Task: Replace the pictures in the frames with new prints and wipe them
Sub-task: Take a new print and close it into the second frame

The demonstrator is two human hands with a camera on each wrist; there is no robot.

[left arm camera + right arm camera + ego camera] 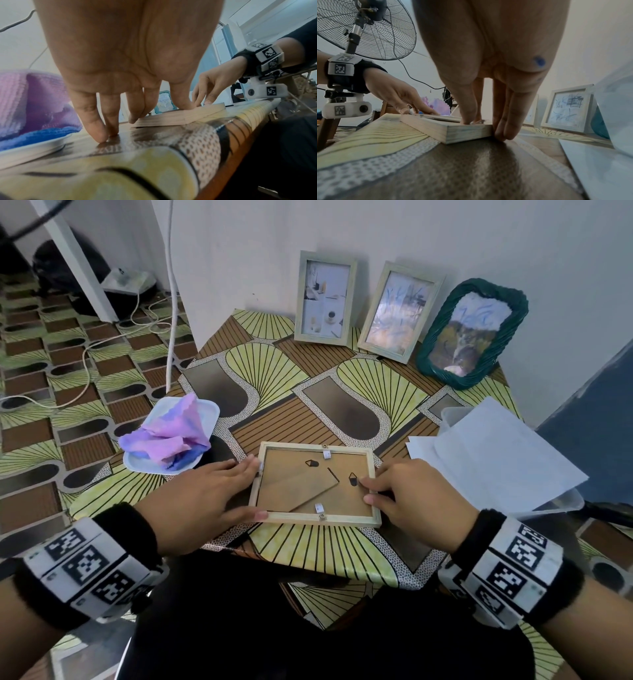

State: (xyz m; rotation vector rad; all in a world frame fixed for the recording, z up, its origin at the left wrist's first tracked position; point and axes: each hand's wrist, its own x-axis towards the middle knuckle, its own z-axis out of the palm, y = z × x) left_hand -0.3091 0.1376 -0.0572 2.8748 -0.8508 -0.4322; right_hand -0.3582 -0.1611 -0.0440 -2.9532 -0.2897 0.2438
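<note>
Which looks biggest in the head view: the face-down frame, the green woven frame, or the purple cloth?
1. Face-down frame, though it lies nearest the camera, which inflates it.
2. Green woven frame and purple cloth look about alike; I would not rank them.

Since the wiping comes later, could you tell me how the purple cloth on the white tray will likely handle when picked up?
The purple cloth lies crumpled in soft folds, so it is probably floppy and light. Its knitted texture suggests easy grip. The shallow tray might shift.
</note>
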